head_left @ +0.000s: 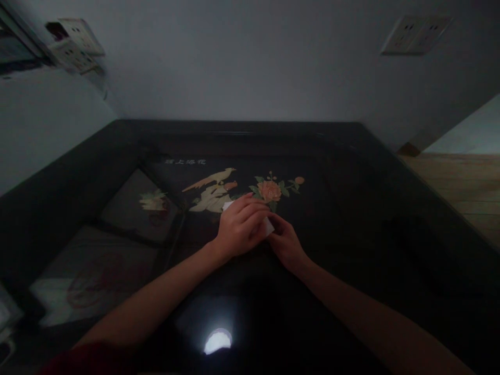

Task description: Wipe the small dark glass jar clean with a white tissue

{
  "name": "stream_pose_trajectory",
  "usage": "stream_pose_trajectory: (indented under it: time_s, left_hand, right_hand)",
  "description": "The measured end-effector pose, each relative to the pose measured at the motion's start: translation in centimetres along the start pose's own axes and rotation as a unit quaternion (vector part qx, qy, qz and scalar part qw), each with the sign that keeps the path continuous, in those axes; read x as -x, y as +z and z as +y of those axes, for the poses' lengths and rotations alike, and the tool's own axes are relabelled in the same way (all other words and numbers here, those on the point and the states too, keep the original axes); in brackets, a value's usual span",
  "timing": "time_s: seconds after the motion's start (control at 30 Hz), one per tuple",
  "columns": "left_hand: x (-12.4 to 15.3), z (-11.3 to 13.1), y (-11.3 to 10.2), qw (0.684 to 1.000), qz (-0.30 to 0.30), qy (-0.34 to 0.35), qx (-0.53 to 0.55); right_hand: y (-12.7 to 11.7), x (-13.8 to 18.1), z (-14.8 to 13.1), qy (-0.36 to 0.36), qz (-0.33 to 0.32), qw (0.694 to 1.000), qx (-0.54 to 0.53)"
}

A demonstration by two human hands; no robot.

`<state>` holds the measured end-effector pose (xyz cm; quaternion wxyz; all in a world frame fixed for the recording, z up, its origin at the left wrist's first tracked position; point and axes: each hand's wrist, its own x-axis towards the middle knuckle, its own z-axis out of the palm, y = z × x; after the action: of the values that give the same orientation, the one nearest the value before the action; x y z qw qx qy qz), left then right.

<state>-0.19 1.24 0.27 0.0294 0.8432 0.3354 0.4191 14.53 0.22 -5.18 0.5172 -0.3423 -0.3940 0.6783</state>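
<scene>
My left hand [244, 224] is wrapped over a small white flat-sided item [268, 227], perhaps a box or folded paper; most of it is hidden under the fingers. One white corner shows at the right of that hand and a bit of white edge at its upper left. My right hand [287, 242] is closed at the item's right corner, thumb and fingers bent towards it. Both hands meet low over the glossy black tabletop [332, 208], just in front of its picture of a bird [213, 180] and a pink flower [269, 191].
The table's far edge meets a grey wall. Wall sockets [416, 35] are at upper right, and more sockets [80, 41] at upper left. Pale characters [185, 162] mark the tabletop, which mirrors a window and a lamp. Wooden floor [461, 187] lies to the right.
</scene>
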Motion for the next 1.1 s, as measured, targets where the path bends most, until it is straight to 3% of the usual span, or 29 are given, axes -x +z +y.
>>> stream_pose_trajectory:
  time_s: [0.1,0.2,0.3,0.4,0.5,0.6,0.7,0.97,1.1]
  left_hand:
    - [0.2,-0.4,0.1,1.000,0.002,0.020,0.002]
    - [-0.1,-0.2,-0.1,0.996,0.016,-0.061,0.061]
    - [-0.7,0.1,-0.3,0.970,0.025,-0.180,0.162]
    - [-1.0,-0.3,0.0,0.898,0.034,-0.331,0.289]
    - [-1.1,-0.8,0.6,0.789,0.057,-0.440,0.426]
    - [-1.2,-0.9,0.9,0.688,0.091,-0.512,0.507]
    - [-1.4,-0.3,1.0,0.631,0.135,-0.553,0.527]
    - [-1.2,0.4,1.5,0.605,0.207,-0.562,0.525]
    - [-0.9,0.1,1.7,0.641,0.209,-0.536,0.508]
  right_hand:
    - [-0.1,-0.1,0.2,-0.010,0.002,1.000,0.010]
    - [-0.1,-0.1,0.1,0.000,0.005,1.000,0.007]
    - [0.1,0.0,-0.2,0.014,0.011,1.000,-0.004]
    - [0.1,0.2,-0.4,0.025,0.017,0.999,-0.011]
    - [0.1,0.2,-0.5,0.034,0.013,0.999,-0.017]
    - [0.1,0.3,-0.5,0.035,-0.009,0.999,-0.025]
    - [0.3,0.3,-0.4,0.030,-0.042,0.998,-0.030]
    - [0.7,0.4,-0.7,-0.020,-0.065,0.998,-0.004]
    - [0.7,0.2,-0.6,-0.021,-0.035,0.999,-0.024]
